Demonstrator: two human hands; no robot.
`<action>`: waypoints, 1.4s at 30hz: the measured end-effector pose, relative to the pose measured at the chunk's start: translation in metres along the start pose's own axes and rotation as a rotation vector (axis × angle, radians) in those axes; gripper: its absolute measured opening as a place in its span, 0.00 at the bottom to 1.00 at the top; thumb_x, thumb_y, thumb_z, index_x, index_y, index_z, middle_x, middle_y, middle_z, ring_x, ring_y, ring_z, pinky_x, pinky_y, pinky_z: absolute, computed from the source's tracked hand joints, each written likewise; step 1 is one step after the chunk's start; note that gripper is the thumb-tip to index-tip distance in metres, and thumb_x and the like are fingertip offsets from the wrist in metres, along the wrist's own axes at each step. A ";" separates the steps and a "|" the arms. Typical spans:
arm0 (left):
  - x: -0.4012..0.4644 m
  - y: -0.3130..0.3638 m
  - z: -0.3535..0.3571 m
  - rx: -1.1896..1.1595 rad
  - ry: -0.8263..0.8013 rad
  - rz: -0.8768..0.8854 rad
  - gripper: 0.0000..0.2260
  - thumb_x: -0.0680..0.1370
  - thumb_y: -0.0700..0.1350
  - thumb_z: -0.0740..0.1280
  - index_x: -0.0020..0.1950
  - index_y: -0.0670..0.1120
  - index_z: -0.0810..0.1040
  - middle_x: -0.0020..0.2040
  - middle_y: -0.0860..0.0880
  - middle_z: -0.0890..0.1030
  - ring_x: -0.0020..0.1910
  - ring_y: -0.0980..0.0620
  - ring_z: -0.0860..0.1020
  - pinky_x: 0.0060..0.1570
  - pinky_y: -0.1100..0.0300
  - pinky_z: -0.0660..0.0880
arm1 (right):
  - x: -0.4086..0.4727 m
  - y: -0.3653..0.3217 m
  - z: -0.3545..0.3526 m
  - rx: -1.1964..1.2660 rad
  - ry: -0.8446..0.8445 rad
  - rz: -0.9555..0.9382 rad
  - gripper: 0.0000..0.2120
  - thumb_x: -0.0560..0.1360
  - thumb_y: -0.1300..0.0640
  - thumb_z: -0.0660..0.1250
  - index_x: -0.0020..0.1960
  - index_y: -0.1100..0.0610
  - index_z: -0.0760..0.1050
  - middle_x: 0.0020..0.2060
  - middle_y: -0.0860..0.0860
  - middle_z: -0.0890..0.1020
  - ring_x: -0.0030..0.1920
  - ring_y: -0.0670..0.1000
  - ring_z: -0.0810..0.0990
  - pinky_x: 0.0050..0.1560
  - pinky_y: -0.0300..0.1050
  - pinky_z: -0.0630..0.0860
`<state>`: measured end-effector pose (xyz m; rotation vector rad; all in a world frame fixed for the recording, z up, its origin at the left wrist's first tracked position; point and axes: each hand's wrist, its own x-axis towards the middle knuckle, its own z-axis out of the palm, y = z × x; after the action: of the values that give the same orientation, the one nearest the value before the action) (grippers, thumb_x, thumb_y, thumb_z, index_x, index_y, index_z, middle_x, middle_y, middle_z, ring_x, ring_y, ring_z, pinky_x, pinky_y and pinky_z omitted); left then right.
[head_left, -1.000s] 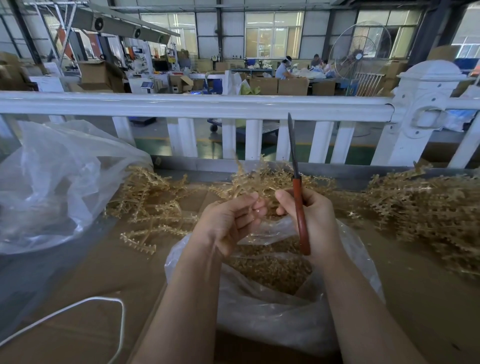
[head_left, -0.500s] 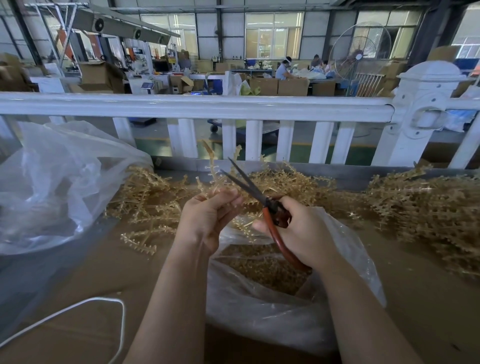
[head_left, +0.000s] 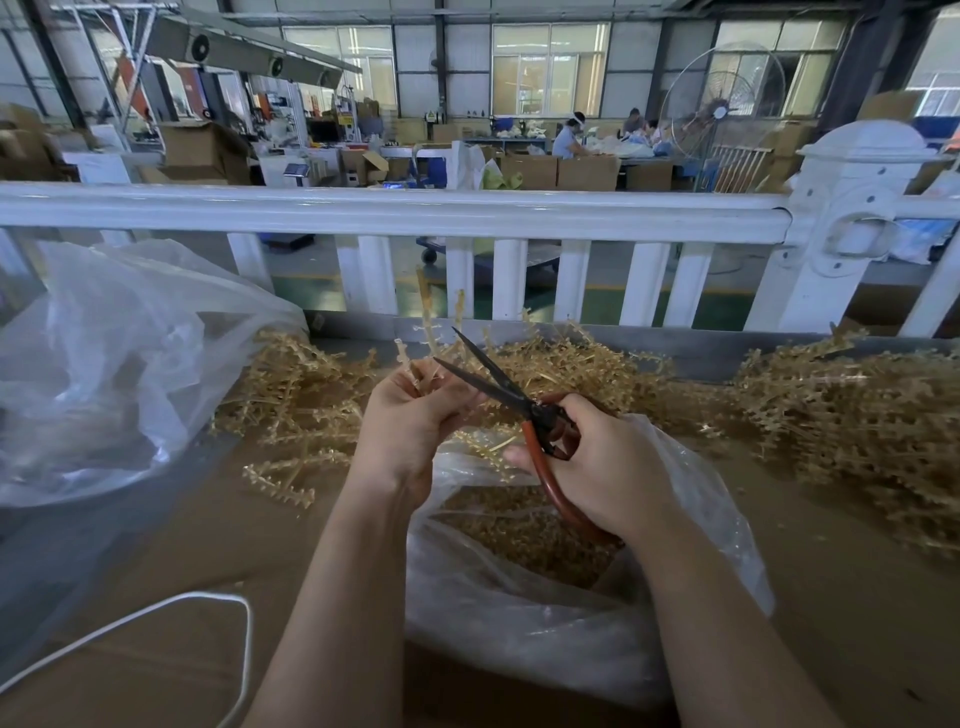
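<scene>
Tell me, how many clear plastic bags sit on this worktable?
2: a crumpled bag at the far left, and an open bag of golden bits at the near middle. More may be hidden.

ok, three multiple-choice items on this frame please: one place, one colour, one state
1. Where is the clear bag of cut bits?
A) under the left hand and right hand
B) behind the fence
C) hung on the rail

2. What colour are the handles of the scissors?
A) blue
B) white
C) reddish brown

3. How do the scissor blades stand?
A) shut
B) open
C) buried in the bag

Key:
1 A, its open mouth lies right below both hands.
2 C, the loops in the right hand are reddish brown.
3 B, the blades spread in a V beside the sprig that the left hand holds.
</scene>
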<state>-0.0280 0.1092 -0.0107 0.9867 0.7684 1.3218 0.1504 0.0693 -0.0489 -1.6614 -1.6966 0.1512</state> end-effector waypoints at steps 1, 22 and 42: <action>0.000 0.000 0.000 0.013 0.000 0.007 0.08 0.73 0.28 0.69 0.40 0.40 0.78 0.39 0.42 0.81 0.42 0.46 0.80 0.45 0.60 0.81 | 0.000 0.000 0.000 -0.012 0.011 -0.005 0.26 0.61 0.20 0.61 0.49 0.37 0.71 0.34 0.32 0.77 0.38 0.31 0.75 0.33 0.28 0.64; 0.001 -0.001 -0.008 0.014 -0.089 0.097 0.05 0.72 0.29 0.68 0.42 0.37 0.77 0.37 0.46 0.84 0.39 0.51 0.83 0.46 0.60 0.81 | -0.002 -0.007 -0.003 0.021 -0.028 0.024 0.29 0.60 0.21 0.66 0.51 0.41 0.78 0.34 0.32 0.79 0.39 0.33 0.77 0.34 0.30 0.68; -0.001 0.003 -0.011 -0.024 -0.104 0.049 0.03 0.68 0.35 0.71 0.37 0.41 0.81 0.40 0.44 0.85 0.42 0.50 0.84 0.45 0.62 0.80 | -0.002 -0.009 -0.001 0.127 -0.031 0.024 0.30 0.56 0.18 0.63 0.45 0.39 0.77 0.31 0.26 0.77 0.38 0.28 0.77 0.32 0.24 0.68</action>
<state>-0.0394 0.1095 -0.0132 1.0530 0.6512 1.3083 0.1431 0.0656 -0.0438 -1.5932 -1.6548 0.2918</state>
